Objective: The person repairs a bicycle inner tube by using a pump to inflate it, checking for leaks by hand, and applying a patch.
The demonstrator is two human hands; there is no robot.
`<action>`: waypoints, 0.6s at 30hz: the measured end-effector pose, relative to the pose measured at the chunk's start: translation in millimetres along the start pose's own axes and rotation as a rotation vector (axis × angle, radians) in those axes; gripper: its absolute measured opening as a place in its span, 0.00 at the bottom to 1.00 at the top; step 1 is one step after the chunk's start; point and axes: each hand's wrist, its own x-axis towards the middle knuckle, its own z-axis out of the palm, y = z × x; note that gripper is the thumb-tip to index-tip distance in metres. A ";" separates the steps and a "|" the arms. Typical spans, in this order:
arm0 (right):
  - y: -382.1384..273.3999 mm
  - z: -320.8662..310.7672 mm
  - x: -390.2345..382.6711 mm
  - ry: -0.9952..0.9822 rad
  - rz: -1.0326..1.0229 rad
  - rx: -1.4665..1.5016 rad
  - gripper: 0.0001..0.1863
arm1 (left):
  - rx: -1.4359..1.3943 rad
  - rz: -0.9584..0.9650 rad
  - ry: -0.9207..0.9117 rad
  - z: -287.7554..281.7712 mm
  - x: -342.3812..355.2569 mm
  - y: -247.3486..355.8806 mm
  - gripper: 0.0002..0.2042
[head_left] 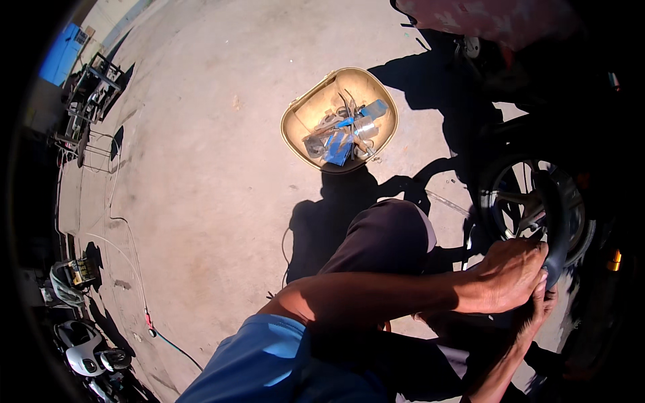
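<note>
A spoked wheel (508,197) with a black tire (557,225) stands at the right, partly in deep shade. My left hand (508,274) reaches across from the lower left, its fingers curled closed around the near part of the tire. Just below it, my right hand (538,303) comes up from the lower right and pinches the same stretch of tire, thumb pressed against the rubber. The two hands almost touch. The fingertips on the far side of the tire are hidden.
Ahead on the concrete floor sits a tan bowl-shaped bin (293,134) of tools and blue pieces. A reddish vehicle body (490,20) hangs over the far right. On the left lie an air hose with a red fitting (149,320), a metal rack (99,87) and a white scooter (84,356).
</note>
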 end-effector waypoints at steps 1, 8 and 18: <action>3.8 1.8 -0.8 0.023 0.032 -0.007 0.20 | 0.050 0.010 0.014 -2.2 -0.9 -1.8 0.11; 11.7 32.8 5.4 -0.013 0.142 -0.101 0.20 | 0.041 -0.230 -0.105 -19.0 -3.4 -27.4 0.13; 42.5 48.2 15.3 -0.131 0.338 -0.150 0.15 | -0.097 -0.510 -0.279 -43.3 1.6 -68.6 0.15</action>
